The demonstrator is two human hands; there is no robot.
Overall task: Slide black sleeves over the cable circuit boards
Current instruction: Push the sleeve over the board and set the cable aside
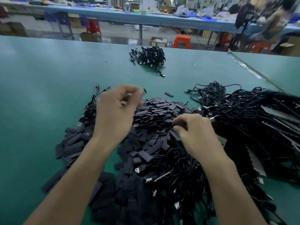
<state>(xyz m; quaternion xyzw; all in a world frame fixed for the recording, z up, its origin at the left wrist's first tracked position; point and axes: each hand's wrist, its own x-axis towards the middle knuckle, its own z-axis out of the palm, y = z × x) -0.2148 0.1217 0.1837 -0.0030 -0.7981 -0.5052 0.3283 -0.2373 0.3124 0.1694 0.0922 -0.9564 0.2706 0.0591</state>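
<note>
A heap of flat black sleeves (pixel 154 114) lies on the green table (pixel 48 75) in front of me. My right hand (pixel 196 133) rests on the heap's right side, its fingertips pinching a black sleeve (pixel 177 127). A green circuit board (pixel 222 140) shows just beyond that hand's outer edge, at the edge of a big tangle of black cables (pixel 253 120). My left hand (pixel 116 111) hovers over the heap's left side, blurred, with fingers curled; whether it holds anything is unclear. A thin cable (pixel 92 101) lies just left of it.
A smaller pile of black cables (pixel 149 56) sits farther back on the table. More cables with USB plugs (pixel 162 176) lie near me between my forearms. A table seam (pixel 246 69) runs at the right. Benches and orange stools stand beyond.
</note>
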